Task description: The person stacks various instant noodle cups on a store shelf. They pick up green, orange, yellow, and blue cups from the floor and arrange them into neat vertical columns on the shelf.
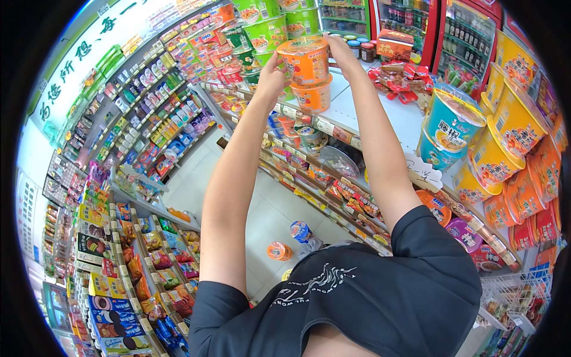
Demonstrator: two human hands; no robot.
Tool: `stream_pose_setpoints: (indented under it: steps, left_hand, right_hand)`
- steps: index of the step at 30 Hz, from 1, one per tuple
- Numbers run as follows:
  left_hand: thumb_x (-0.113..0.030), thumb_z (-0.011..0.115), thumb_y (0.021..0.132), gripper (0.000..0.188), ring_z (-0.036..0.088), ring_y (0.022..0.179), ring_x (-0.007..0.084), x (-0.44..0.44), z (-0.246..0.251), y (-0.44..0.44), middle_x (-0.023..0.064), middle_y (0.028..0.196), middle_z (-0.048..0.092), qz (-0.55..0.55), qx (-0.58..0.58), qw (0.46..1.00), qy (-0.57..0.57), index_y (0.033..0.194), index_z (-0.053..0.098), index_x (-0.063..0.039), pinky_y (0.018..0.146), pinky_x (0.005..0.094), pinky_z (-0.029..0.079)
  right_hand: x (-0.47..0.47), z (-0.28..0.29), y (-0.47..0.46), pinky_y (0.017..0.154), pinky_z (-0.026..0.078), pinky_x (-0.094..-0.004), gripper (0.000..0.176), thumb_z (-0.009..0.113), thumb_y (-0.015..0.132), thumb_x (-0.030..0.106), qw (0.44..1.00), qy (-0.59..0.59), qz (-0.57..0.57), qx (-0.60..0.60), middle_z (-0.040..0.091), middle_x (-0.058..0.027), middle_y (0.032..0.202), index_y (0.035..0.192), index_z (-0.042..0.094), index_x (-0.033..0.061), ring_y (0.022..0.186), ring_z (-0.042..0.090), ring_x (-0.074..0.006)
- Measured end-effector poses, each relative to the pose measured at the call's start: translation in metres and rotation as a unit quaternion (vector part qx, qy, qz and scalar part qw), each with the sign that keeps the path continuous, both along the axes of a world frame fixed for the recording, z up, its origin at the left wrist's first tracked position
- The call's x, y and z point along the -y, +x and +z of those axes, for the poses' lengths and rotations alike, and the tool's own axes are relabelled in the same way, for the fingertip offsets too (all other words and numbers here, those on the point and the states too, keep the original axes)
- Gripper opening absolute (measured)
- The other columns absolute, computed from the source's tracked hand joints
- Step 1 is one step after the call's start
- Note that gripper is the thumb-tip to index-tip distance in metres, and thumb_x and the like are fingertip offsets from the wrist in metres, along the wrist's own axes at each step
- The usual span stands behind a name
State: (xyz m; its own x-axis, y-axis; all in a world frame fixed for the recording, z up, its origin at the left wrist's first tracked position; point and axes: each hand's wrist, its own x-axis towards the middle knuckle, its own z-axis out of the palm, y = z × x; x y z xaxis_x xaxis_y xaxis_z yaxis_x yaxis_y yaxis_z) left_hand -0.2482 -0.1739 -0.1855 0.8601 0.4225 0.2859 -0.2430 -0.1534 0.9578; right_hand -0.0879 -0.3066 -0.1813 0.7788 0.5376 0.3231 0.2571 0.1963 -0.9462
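Observation:
At the far edge of my reach, my left hand (pixel 272 80) and my right hand (pixel 342 52) are on opposite sides of an orange instant-noodle tub (pixel 304 64), fingers at its lid rim. That tub is directly above a second orange noodle tub (pixel 312 96); I cannot tell whether its weight rests there. The lower one stands on the white shelf top (pixel 345 105) near its front edge. Just behind rise stacked green noodle tubs (pixel 270 35). Right of my right forearm stand two stacked teal noodle tubs (pixel 450 125).
Red-wrapped snacks (pixel 401 80) and a brown-red box (pixel 395 44) lie on the shelf top. Yellow noodle tubs (pixel 504 143) are piled at right. On the floor stand an orange tub (pixel 279 251) and a blue tub (pixel 301 232). Snack shelves (pixel 147 267) flank the aisle at left.

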Motion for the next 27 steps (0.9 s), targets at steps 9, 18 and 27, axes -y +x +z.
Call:
stream_pose_setpoints:
  steps: [9,18,27]
  left_hand:
    - [-0.001,0.045,0.099,0.069,0.039,0.14,0.0337,-0.02,-0.019,0.001,0.0159,0.158,0.026,-0.01,-0.043,0.998,0.034,0.158,0.013,-0.013,0.11,0.0471,0.042]
    - [0.009,0.038,0.093,0.074,0.039,0.139,0.0346,-0.018,-0.022,0.009,0.0167,0.159,0.024,-0.028,-0.032,0.999,0.026,0.159,0.012,-0.015,0.11,0.0461,0.042]
    - [0.012,0.036,0.088,0.078,0.038,0.139,0.0348,-0.015,-0.031,0.012,0.0164,0.159,0.023,-0.036,-0.014,0.999,-0.006,0.158,0.016,-0.014,0.11,0.0459,0.042]
  right_hand:
    - [-0.019,-0.015,0.002,0.105,0.036,-0.0439,0.055,0.046,0.1,0.051,0.999,0.042,0.012,-0.001,0.058,-0.0105,0.131,0.132,0.052,0.0068,0.123,0.052,-0.0232]
    - [-0.03,-0.022,0.01,0.096,0.042,-0.0384,0.042,0.046,0.102,0.039,0.994,0.083,0.004,-0.07,0.064,-0.0106,0.122,0.121,0.059,0.0036,0.111,0.06,-0.0197]
    - [-0.048,-0.042,0.037,0.099,0.043,-0.0366,0.042,0.046,0.098,0.039,0.974,0.171,0.109,-0.104,0.066,-0.0071,0.122,0.122,0.06,0.0071,0.113,0.06,-0.0193]
